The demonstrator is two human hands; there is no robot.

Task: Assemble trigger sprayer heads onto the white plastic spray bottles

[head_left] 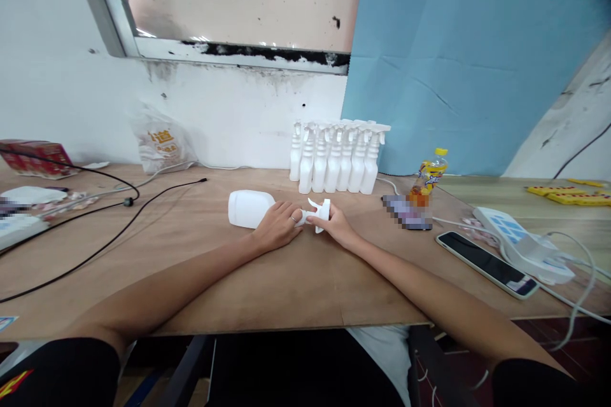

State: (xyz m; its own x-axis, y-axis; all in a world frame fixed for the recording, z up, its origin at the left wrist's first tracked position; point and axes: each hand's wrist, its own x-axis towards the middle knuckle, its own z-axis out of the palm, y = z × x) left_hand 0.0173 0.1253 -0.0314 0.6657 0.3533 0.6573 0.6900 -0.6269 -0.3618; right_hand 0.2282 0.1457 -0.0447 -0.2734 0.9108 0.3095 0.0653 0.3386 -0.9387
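A white spray bottle point(248, 208) lies on its side at the middle of the wooden table, its base pointing left. Wrapped over its neck is my left hand point(279, 226), with a ring on one finger. My right hand point(338, 226) grips the white trigger head point(323, 215) at the bottle's right end. The trigger points up and away from me. The neck between the hands is partly hidden by my left fingers. Behind them, several white spray bottles point(337, 162) stand upright in a group near the wall.
A drink bottle point(429, 178), a phone point(487, 262) and a power strip point(520, 245) with cables are at the right. Black cables point(138, 216), a plastic bag point(163, 143) and a red package point(38, 159) are at the left. The table's front edge point(296, 329) is near my body.
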